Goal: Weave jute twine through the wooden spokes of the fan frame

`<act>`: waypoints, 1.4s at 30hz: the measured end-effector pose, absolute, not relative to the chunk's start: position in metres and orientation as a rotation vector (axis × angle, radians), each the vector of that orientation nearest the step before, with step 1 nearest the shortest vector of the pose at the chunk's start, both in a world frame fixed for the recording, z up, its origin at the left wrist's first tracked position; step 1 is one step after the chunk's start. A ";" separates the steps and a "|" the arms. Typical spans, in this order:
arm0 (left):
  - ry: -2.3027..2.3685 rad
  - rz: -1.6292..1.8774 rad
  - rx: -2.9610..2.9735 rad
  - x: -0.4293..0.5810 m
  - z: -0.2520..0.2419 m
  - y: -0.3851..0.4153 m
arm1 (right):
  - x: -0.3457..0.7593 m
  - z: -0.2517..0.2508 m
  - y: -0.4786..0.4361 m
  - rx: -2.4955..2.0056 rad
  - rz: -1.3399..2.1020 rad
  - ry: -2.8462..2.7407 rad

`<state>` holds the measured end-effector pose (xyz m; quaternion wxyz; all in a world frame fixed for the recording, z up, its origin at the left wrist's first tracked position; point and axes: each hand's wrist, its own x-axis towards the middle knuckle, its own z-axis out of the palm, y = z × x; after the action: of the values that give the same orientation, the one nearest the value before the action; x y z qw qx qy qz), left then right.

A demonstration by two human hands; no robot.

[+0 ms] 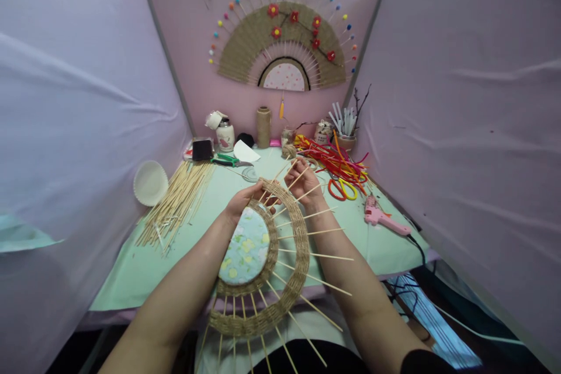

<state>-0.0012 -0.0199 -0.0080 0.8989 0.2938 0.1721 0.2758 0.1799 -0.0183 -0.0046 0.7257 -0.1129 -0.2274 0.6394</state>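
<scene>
My left hand (250, 197) grips the upper end of a half-round fan frame (301, 239), its fingers partly behind the weave. Thin wooden sticks fan out from a half-circle of blue cloth with a yellow print (245, 245). Two bands of brown twine are woven across the sticks, one along the cloth and one farther out. The frame is tilted, its sticks pointing right and down toward my lap. My right hand (302, 180) is pinched closed by the uppermost stick tips; what lies between its fingers is too small to make out. Behind it sits a twine ball (289, 151).
Loose sticks (177, 201) lie left, beside a white paper cup (150, 183). Green-handled pliers (228, 160) and a twine spool (263, 127) are at the back. On the right are coloured fuzzy stems (333, 158), scissors (342, 189) and a corded pink glue gun (385, 217). A finished fan (245, 49) hangs behind.
</scene>
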 end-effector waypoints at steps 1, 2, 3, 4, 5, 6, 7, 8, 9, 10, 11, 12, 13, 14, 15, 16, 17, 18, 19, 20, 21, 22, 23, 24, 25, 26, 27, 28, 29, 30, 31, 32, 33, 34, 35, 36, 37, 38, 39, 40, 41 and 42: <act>0.363 0.570 0.604 -0.001 -0.008 -0.020 | 0.180 -0.005 -0.018 -0.238 1.417 -0.503; 0.368 0.571 0.602 -0.001 -0.008 -0.020 | 0.181 -0.005 -0.016 -0.232 1.423 -0.504; 0.369 0.569 0.602 -0.001 -0.008 -0.020 | 0.181 -0.005 -0.015 -0.227 1.431 -0.503; 0.366 0.567 0.604 -0.001 -0.008 -0.020 | 0.181 -0.005 -0.013 -0.221 1.440 -0.500; 0.361 0.564 0.607 -0.001 -0.008 -0.020 | 0.181 -0.004 -0.012 -0.214 1.451 -0.496; 0.353 0.562 0.611 -0.001 -0.008 -0.021 | 0.182 -0.003 -0.010 -0.204 1.461 -0.495; 0.346 0.560 0.613 -0.001 -0.008 -0.021 | 0.182 -0.001 -0.008 -0.194 1.470 -0.498; 0.341 0.560 0.613 -0.001 -0.008 -0.021 | 0.182 0.001 -0.007 -0.187 1.477 -0.508; 0.336 0.560 0.612 -0.002 -0.008 -0.021 | 0.182 0.003 -0.006 -0.185 1.479 -0.524; 0.333 0.562 0.612 -0.002 -0.008 -0.022 | 0.182 0.005 -0.005 -0.188 1.479 -0.543; 0.329 0.562 0.614 -0.003 -0.008 -0.022 | 0.182 0.008 -0.005 -0.193 1.477 -0.561; 0.326 0.559 0.618 -0.003 -0.007 -0.022 | 0.183 0.010 -0.005 -0.197 1.474 -0.575; 0.322 0.556 0.622 -0.004 -0.007 -0.022 | 0.183 0.013 -0.005 -0.202 1.473 -0.585; 0.318 0.553 0.626 -0.004 -0.006 -0.022 | 0.184 0.015 -0.005 -0.206 1.473 -0.592; 0.314 0.548 0.628 -0.005 -0.006 -0.023 | 0.184 0.018 -0.005 -0.213 1.471 -0.599; 0.313 0.545 0.629 -0.005 -0.005 -0.023 | 0.184 0.020 -0.005 -0.224 1.469 -0.605; 0.314 0.542 0.628 -0.005 -0.004 -0.023 | 0.184 0.022 -0.005 -0.240 1.466 -0.613; 0.318 0.541 0.629 -0.005 -0.003 -0.024 | 0.184 0.023 -0.004 -0.256 1.462 -0.620; 0.323 0.541 0.630 -0.006 -0.002 -0.024 | 0.183 0.024 -0.003 -0.271 1.461 -0.625; 0.327 0.544 0.633 -0.006 -0.002 -0.025 | 0.182 0.024 -0.002 -0.284 1.462 -0.625; 0.327 0.549 0.638 -0.006 -0.001 -0.025 | 0.180 0.024 -0.001 -0.297 1.466 -0.622; 0.323 0.556 0.644 -0.006 -0.001 -0.025 | 0.179 0.022 0.001 -0.309 1.471 -0.614; 0.316 0.559 0.652 -0.005 -0.001 -0.025 | 0.177 0.019 0.002 -0.320 1.477 -0.601; 0.308 0.561 0.659 -0.005 -0.001 -0.025 | 0.176 0.016 0.003 -0.327 1.485 -0.586; 0.300 0.558 0.663 -0.005 -0.002 -0.025 | 0.175 0.013 0.004 -0.331 1.493 -0.569; 0.297 0.553 0.665 -0.005 -0.002 -0.024 | 0.174 0.009 0.005 -0.336 1.502 -0.552; 0.296 0.548 0.662 -0.006 -0.003 -0.024 | 0.173 0.005 0.005 -0.344 1.512 -0.535; 0.298 0.543 0.657 -0.006 -0.004 -0.023 | 0.172 0.001 0.005 -0.356 1.520 -0.521; 0.299 0.541 0.651 -0.006 -0.005 -0.023 | 0.170 -0.002 0.005 -0.376 1.530 -0.515; 0.295 0.542 0.646 -0.006 -0.006 -0.023 | 0.169 -0.005 0.006 -0.402 1.540 -0.517; 0.285 0.540 0.646 -0.006 -0.006 -0.023 | 0.167 -0.007 0.006 -0.431 1.546 -0.531; 0.268 0.536 0.649 -0.006 -0.006 -0.023 | 0.165 -0.009 0.006 -0.462 1.548 -0.553; 0.245 0.532 0.655 -0.005 -0.006 -0.023 | 0.162 -0.011 0.006 -0.494 1.546 -0.584; 0.221 0.527 0.662 -0.005 -0.006 -0.023 | 0.159 -0.012 0.006 -0.528 1.543 -0.623; 0.199 0.522 0.670 -0.005 -0.005 -0.023 | 0.157 -0.013 0.006 -0.561 1.544 -0.664; 0.183 0.517 0.678 -0.004 -0.005 -0.022 | 0.154 -0.014 0.006 -0.590 1.547 -0.703; 0.175 0.515 0.684 -0.004 -0.004 -0.021 | 0.151 -0.014 0.005 -0.614 1.557 -0.740; 0.178 0.515 0.690 -0.003 -0.004 -0.020 | 0.148 -0.014 0.005 -0.633 1.568 -0.771; 0.191 0.512 0.693 -0.002 -0.004 -0.020 | 0.146 -0.014 0.004 -0.645 1.576 -0.791; 0.213 0.510 0.694 -0.001 -0.003 -0.019 | 0.144 -0.013 0.002 -0.651 1.579 -0.801; 0.239 0.514 0.691 0.000 -0.003 -0.019 | 0.142 -0.012 0.001 -0.653 1.582 -0.806; 0.265 0.519 0.684 0.001 -0.003 -0.019 | 0.141 -0.011 -0.001 -0.651 1.587 -0.809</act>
<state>0.0007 -0.0193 -0.0034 0.9007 0.3307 0.1282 0.2510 0.1411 -0.0010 -0.0109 0.5834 -0.2787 -0.3465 0.6797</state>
